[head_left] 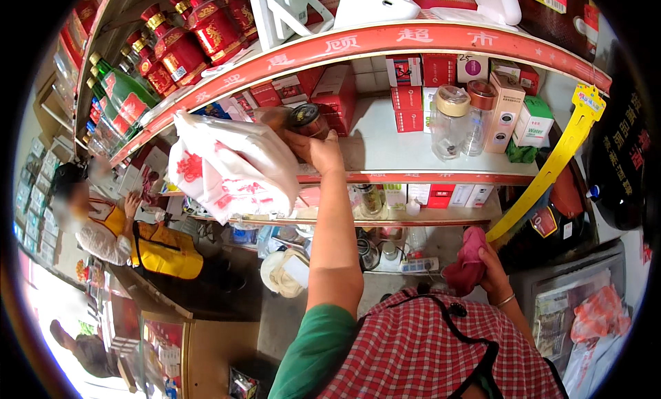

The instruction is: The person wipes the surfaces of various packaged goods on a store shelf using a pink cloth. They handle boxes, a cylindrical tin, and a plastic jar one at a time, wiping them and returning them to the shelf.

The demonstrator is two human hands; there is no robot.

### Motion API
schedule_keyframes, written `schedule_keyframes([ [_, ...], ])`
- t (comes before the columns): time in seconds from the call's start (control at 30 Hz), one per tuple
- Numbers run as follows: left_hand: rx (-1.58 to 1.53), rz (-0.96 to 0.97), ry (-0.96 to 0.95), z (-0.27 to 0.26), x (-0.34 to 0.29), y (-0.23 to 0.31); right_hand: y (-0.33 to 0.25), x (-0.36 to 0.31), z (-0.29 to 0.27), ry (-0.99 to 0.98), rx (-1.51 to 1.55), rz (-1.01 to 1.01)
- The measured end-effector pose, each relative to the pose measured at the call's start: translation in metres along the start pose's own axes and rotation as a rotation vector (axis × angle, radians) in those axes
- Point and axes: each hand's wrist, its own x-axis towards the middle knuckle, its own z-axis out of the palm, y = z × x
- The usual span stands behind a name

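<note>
Head view — close, facing shop shelves (pixel 441 168)

I am looking at a little shop: red shelves (pixel 441 41) are holding boxes (pixel 407 99), jars (pixel 451 120) and red bottles (pixel 182 44) for sale.

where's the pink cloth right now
In the head view, low on the right: the pink cloth is bunched in the right hand, just below the lower shelf, beside the yellow strip.
</note>
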Motion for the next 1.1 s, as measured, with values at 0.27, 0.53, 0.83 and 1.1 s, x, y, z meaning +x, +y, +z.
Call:
schedule_keyframes([
  [0.27,0.075,0.015,0.076,-0.023,-0.003,0.028,0.009,0.001,-0.003,0.057,0.025,0.02],
  [0.53,-0.433,0.282,-0.267,-0.043,-0.022,0.061,0.008,0.005,0.011,0.059,-0.001,0.007],
  [0.83,-0.686,0.177,-0.729,-0.02,-0.05,0.049,0.003,0.008,0.019,0.024,-0.049,0.031],
  [1.1,-0.572,0.244,-0.611,-0.011,-0.059,0.053,0.002,0.003,0.021,0.053,-0.137,0.04],
])
